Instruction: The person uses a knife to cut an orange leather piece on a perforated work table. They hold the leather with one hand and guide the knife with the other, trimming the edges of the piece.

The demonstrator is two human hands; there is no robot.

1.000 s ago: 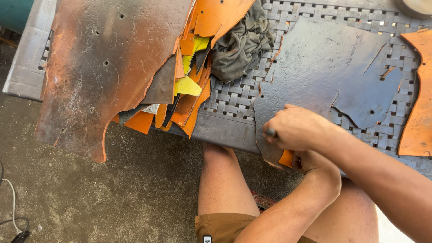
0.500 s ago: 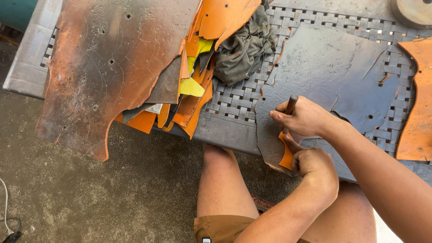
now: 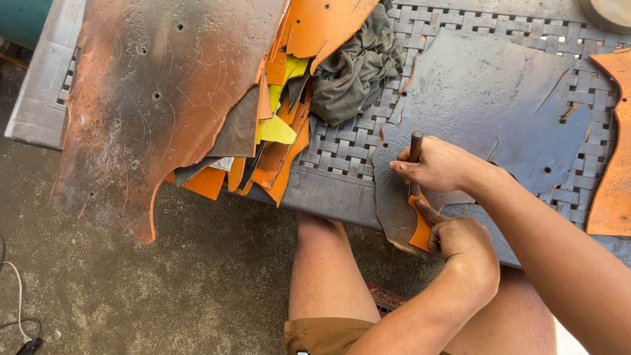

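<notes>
The right hand point(image 3: 437, 164) is clenched around a dark-handled tool point(image 3: 416, 146), held nearly upright with its butt end pointing up and away from the person and its working end down on the grey leather sheet point(image 3: 486, 92) — a grip that looks suited to pressing down along an edge; the blade itself is hidden by the fingers. The left hand point(image 3: 463, 240) pinches a small orange pattern piece point(image 3: 420, 227) flat against the near edge of that grey sheet, seemingly to keep it from sliding; the piece's long axis runs from the tool's tip toward the person, roughly across the sheet's edge. The sheet lies on a woven grey table point(image 3: 335, 154); left of the sheet sit a crumpled grey rag point(image 3: 355, 69), a stack of orange and yellow scraps point(image 3: 276, 131) and, furthest left, a large rust-brown hide point(image 3: 164, 98) hanging over the table's edge.
</notes>
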